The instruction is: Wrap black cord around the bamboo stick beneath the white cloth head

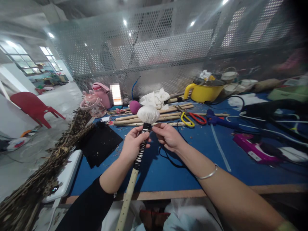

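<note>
A stick mallet with a round white cloth head [148, 115] is tilted in front of me, its pale wooden handle [130, 189] running down past the table edge. Black cord [141, 149] winds round the upper handle in spaced turns, dense just below the head. My left hand [134, 142] is closed round this wrapped part. To the right of the neck, my right hand [168, 136] is pinched at the black cord, whose loose length [169, 160] loops down onto the blue table. Its fingertips partly hide the cord.
Wooden sticks [154, 118], scissors with yellow and red handles [192, 119], a blue glue gun [220, 121] and a purple power strip [255, 149] lie on the table [202, 173]. Black cloth [98, 142] and dried stalks [53, 160] are leftward. A yellow pot [207, 91] stands behind.
</note>
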Demonstrator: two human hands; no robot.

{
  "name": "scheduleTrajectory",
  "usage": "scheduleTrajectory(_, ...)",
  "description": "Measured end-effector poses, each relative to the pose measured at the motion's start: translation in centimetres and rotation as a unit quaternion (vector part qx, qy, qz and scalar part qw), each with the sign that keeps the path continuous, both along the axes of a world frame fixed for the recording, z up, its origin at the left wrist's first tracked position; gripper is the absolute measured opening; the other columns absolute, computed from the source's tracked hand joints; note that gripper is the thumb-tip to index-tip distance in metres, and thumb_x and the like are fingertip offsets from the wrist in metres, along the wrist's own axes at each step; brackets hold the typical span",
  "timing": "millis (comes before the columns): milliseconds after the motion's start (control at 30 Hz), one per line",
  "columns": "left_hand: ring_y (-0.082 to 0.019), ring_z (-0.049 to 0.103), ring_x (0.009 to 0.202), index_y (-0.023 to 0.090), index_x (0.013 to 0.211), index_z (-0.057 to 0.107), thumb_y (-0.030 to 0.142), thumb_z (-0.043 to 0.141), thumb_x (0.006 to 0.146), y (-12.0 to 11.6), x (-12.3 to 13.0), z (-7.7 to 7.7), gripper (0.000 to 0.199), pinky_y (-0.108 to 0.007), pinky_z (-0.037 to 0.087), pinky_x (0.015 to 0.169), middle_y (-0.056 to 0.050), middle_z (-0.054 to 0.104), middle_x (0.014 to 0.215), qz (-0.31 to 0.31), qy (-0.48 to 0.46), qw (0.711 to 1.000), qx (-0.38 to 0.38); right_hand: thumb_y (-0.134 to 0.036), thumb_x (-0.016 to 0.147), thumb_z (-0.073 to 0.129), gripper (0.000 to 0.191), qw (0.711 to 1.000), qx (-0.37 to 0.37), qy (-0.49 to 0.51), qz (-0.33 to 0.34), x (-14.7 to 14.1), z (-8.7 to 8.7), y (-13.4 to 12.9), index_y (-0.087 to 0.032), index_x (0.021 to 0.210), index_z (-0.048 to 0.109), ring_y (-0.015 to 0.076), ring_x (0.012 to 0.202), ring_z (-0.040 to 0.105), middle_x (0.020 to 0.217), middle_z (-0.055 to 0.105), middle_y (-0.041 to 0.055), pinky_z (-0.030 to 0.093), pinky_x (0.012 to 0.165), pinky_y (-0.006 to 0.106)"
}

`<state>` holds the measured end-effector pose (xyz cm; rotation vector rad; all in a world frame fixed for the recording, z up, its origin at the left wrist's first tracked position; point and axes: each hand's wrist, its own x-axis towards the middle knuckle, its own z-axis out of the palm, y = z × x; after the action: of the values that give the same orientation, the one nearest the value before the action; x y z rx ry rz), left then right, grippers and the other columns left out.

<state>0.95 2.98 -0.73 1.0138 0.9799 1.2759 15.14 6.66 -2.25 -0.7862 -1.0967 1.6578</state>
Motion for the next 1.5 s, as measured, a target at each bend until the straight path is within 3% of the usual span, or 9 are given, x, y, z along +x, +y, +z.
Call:
scheduleTrajectory(333,-0.009,0.055,0.056,0.013,0.093,0.051,0.025,0.071,0.062,0.0,-0.1,-0.2,0.038,-0.020,0.048,0.045,0.001,0.057,0.069,0.038,0.033,0.999,0.007,-0.032,0.058,0.077,0.029,0.993,-0.042,0.085,0.070,0.5,0.4,-0.2,-0.014,0.068,0.056,0.0007,0.035,0.013,0.041,0.026,-0.0118,0.006,0.033,0.015)
scheduleTrajectory(567,-0.009,0.055,0.054,0.015,0.090,0.052,0.026,0.072,0.059,-0.2,-0.1,0.0,0.039,-0.018,0.045,0.043,0.003,0.057,0.064,0.023,-0.010,1.000,0.008,-0.031,0.058,0.077,0.031,0.997,-0.033,0.052,0.038,0.0,0.1,-0.1,-0.013,0.070,0.055,0.0009,0.035,0.015,0.042,0.031,-0.0113,0.007,0.032,0.016)
scheduleTrajectory(800,-0.006,0.052,0.047,0.014,0.089,0.056,0.029,0.069,0.064,-0.1,-0.1,0.1,0.032,-0.015,0.044,0.042,0.002,0.057,0.057,-0.043,-0.029,0.998,-0.037,-0.033,0.058,0.077,0.033,0.999,-0.006,0.038,0.013,0.0,0.0,0.1,-0.014,0.071,0.053,0.0005,0.034,0.018,0.046,0.042,-0.0092,0.007,0.031,0.016)
scheduleTrajectory(900,-0.007,0.056,0.051,0.013,0.084,0.059,0.032,0.066,0.067,0.1,-0.4,0.0,0.026,-0.015,0.046,0.044,-0.002,0.061,0.065,-0.087,-0.047,0.991,-0.090,-0.037,0.059,0.076,0.036,0.997,-0.041,0.038,0.062,0.1,-0.4,0.2,-0.014,0.072,0.052,-0.0004,0.034,0.018,0.051,0.048,-0.0068,0.007,0.031,0.015)
scheduleTrajectory(1033,-0.013,0.061,0.059,0.011,0.080,0.062,0.041,0.054,0.075,0.5,-0.6,-0.4,0.032,-0.021,0.049,0.049,-0.010,0.065,0.075,-0.156,-0.014,0.973,-0.170,-0.042,0.057,0.077,0.041,0.988,-0.098,0.048,0.105,0.2,-1.1,0.3,-0.015,0.066,0.047,-0.0002,0.033,0.013,0.039,0.035,-0.0103,0.006,0.032,0.015)
scheduleTrajectory(1133,-0.015,0.061,0.064,0.014,0.088,0.057,0.042,0.053,0.075,0.6,-0.4,-0.9,0.031,-0.026,0.049,0.056,-0.009,0.064,0.083,-0.034,0.103,0.991,-0.078,-0.038,0.054,0.079,0.044,0.992,-0.097,0.062,0.061,-0.2,-1.4,0.3,-0.017,0.062,0.041,0.0003,0.034,0.012,0.038,0.024,-0.0132,0.005,0.032,0.015)
scheduleTrajectory(1233,-0.013,0.058,0.071,0.016,0.095,0.052,0.038,0.064,0.068,0.3,0.0,-1.2,0.037,-0.025,0.047,0.065,-0.005,0.060,0.090,0.108,0.235,0.961,0.101,-0.038,0.055,0.078,0.041,0.994,-0.092,0.045,0.033,-0.9,-1.2,-0.1,-0.017,0.065,0.045,0.0010,0.036,0.012,0.041,0.023,-0.0131,0.005,0.033,0.015)
scheduleTrajectory(1367,-0.013,0.057,0.074,0.015,0.093,0.054,0.029,0.070,0.061,0.0,0.2,-1.1,0.038,-0.025,0.045,0.067,-0.005,0.061,0.091,0.102,0.303,0.933,0.166,-0.043,0.057,0.075,0.040,0.996,-0.077,-0.009,0.036,-1.3,-0.6,-0.6,-0.015,0.076,0.054,0.0019,0.036,0.014,0.042,0.028,-0.0117,0.005,0.033,0.017)
scheduleTrajectory(1500,-0.010,0.055,0.059,0.014,0.093,0.055,0.029,0.069,0.063,0.0,0.0,-0.8,0.036,-0.022,0.045,0.054,-0.004,0.062,0.079,0.104,0.246,0.957,0.112,-0.043,0.065,0.070,0.033,0.998,-0.030,-0.028,0.057,-0.9,-0.3,-0.6,-0.016,0.071,0.052,0.0024,0.036,0.012,0.042,0.025,-0.0118,0.006,0.034,0.017)
